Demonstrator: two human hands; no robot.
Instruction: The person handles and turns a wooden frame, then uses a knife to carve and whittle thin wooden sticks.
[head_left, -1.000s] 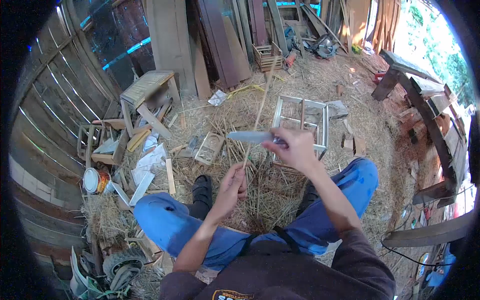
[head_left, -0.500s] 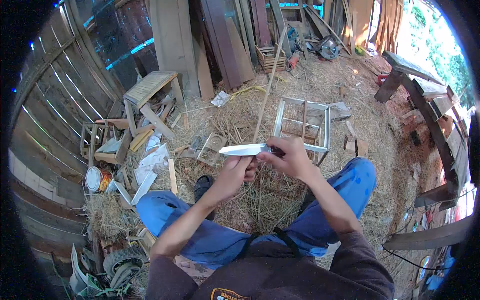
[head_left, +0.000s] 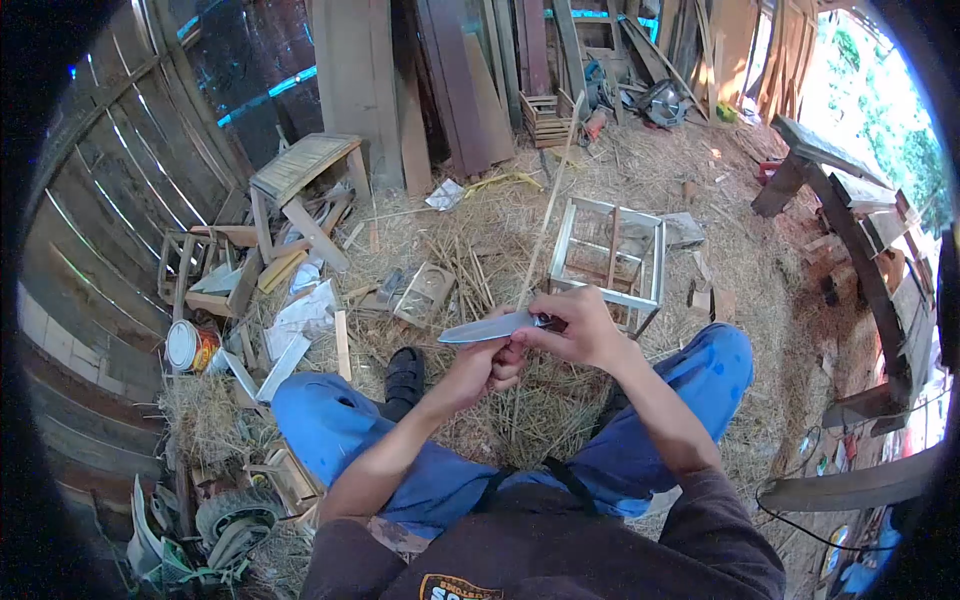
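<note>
My right hand (head_left: 582, 328) is closed round the dark handle of a knife (head_left: 488, 328), whose broad blade points left across the top of my left hand. My left hand (head_left: 478, 372) has its fingers curled round a long, thin wooden strip (head_left: 549, 215), just under the blade. The strip rises from that hand toward the back of the floor, leaning slightly right. The blade overlaps the strip's lower part and the left knuckles in this view, and both hands are close together above the straw between my knees.
A wooden frame (head_left: 610, 262) stands ahead on the straw-covered floor. To the left are a small wooden table (head_left: 305, 168), a paint can (head_left: 190, 346) and offcuts. Boards (head_left: 362, 100) lean at the back near a circular saw (head_left: 664, 103). A workbench (head_left: 868, 255) runs along the right.
The knife blade has turned, showing a darker face, and its tip has dropped a little. The strip's far end has shifted slightly right and down. Both hands keep their grip.
</note>
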